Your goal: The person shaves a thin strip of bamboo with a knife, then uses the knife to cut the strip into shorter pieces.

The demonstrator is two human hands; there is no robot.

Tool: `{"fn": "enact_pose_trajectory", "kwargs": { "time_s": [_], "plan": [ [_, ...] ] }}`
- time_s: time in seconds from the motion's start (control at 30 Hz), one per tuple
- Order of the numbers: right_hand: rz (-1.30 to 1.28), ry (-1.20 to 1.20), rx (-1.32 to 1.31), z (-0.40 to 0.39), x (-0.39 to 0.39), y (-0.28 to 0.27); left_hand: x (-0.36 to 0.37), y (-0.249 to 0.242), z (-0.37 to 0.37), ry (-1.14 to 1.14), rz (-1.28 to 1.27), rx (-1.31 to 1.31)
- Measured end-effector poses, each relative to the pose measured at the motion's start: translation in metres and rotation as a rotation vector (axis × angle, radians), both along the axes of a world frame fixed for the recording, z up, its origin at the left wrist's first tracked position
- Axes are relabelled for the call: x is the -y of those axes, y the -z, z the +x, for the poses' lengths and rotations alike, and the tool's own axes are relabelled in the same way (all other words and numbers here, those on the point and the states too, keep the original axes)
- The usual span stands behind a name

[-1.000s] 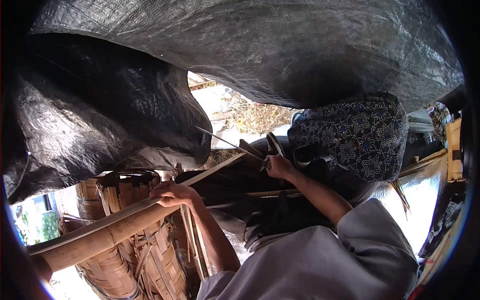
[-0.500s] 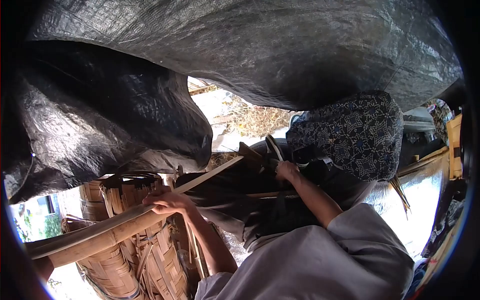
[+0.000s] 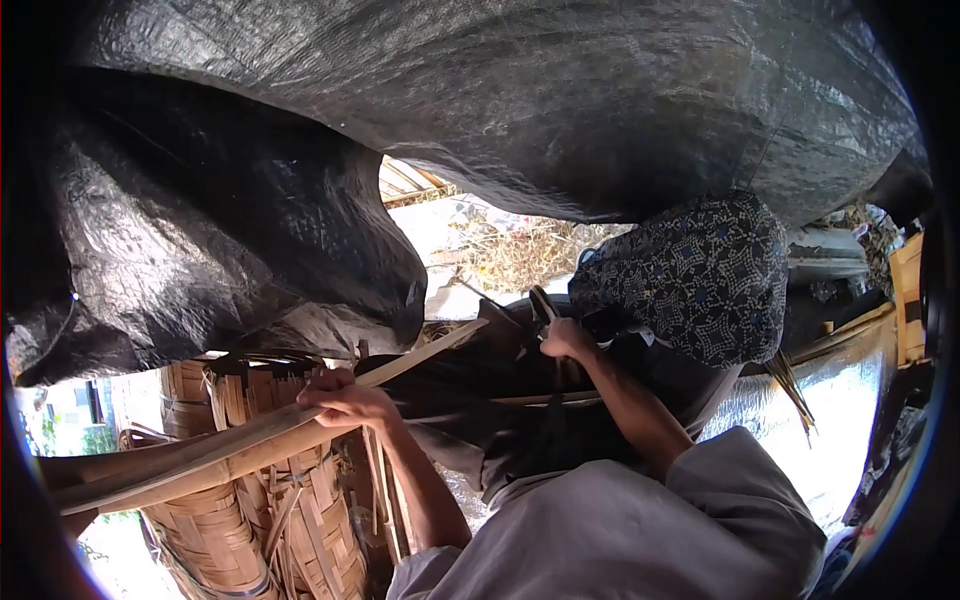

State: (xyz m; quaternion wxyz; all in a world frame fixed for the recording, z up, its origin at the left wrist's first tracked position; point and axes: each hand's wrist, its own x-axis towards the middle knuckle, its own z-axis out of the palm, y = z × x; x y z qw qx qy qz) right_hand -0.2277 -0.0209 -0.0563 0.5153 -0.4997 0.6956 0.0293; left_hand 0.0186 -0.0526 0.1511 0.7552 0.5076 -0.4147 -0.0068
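My left hand (image 3: 350, 399) is wrapped round a long split bamboo strip (image 3: 235, 436), which slants up from the lower left. The strip's pale, narrowing end (image 3: 435, 352) reaches over my dark-clothed lap (image 3: 450, 410). Farther right, my right hand (image 3: 567, 339) is closed beside a dark object with a pale edge (image 3: 543, 304); what its fingers grip is too hidden to name. A dark, flat, pointed piece (image 3: 500, 316) lies between the strip's end and that hand.
Woven bamboo baskets (image 3: 215, 530) stand at the lower left. Dark plastic sheeting (image 3: 520, 110) hangs low across the top and left. A patterned dark cloth (image 3: 700, 275) bulges beyond my right hand. Dry plant scraps (image 3: 525, 250) lie on the ground behind.
My right hand has shifted slightly to the left. My left hand and the bamboo strip sit a little farther right in view, still in the same hold. The whole view has shifted slightly.
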Motion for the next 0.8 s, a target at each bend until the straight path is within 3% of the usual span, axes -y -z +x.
{"fn": "enact_pose_trajectory", "kwargs": {
  "time_s": [0.03, 0.1, 0.2, 0.27, 0.4, 0.43, 0.5, 0.57, 0.6, 0.67, 0.7, 0.8],
  "plan": [
    [0.002, -0.006, -0.004, 0.0, -0.002, 0.005, 0.0, 0.004, -0.011, -0.068, 0.022, 0.012],
    [-0.276, 0.087, -0.08, 0.0, -0.004, 0.012, 0.001, 0.027, -0.007, -0.165, 0.059, 0.105],
    [-0.348, 0.003, -0.046, 0.004, -0.001, 0.014, 0.004, 0.045, -0.003, -0.116, 0.028, 0.14],
    [-0.425, -0.023, 0.041, 0.012, -0.009, 0.017, 0.007, 0.047, -0.003, -0.114, 0.049, -0.042],
    [-0.659, -0.09, 0.273, 0.037, -0.017, 0.018, 0.019, 0.045, 0.006, -0.075, 0.03, -0.122],
    [-0.882, -0.136, 0.31, 0.04, -0.018, 0.006, 0.022, 0.044, 0.006, -0.102, 0.036, -0.193],
    [-0.782, -0.099, 0.273, 0.06, -0.016, 0.045, 0.024, 0.038, 0.002, -0.102, -0.011, -0.2],
    [-0.485, -0.007, 0.203, 0.06, -0.013, 0.02, 0.025, 0.029, -0.004, -0.155, -0.031, -0.181],
    [-0.479, -0.011, 0.201, 0.056, -0.017, 0.029, 0.024, 0.032, -0.001, -0.159, -0.026, -0.184],
    [-0.334, -0.375, 0.058, 0.042, -0.031, 0.059, 0.02, 0.036, 0.006, -0.093, 0.063, -0.294],
    [-0.177, -0.123, 0.076, 0.031, -0.038, 0.037, 0.02, 0.033, 0.006, -0.106, 0.053, -0.238],
    [-0.062, -0.076, 0.017, 0.023, -0.035, 0.033, 0.019, 0.035, 0.008, -0.159, 0.055, -0.23]
  ]
}}
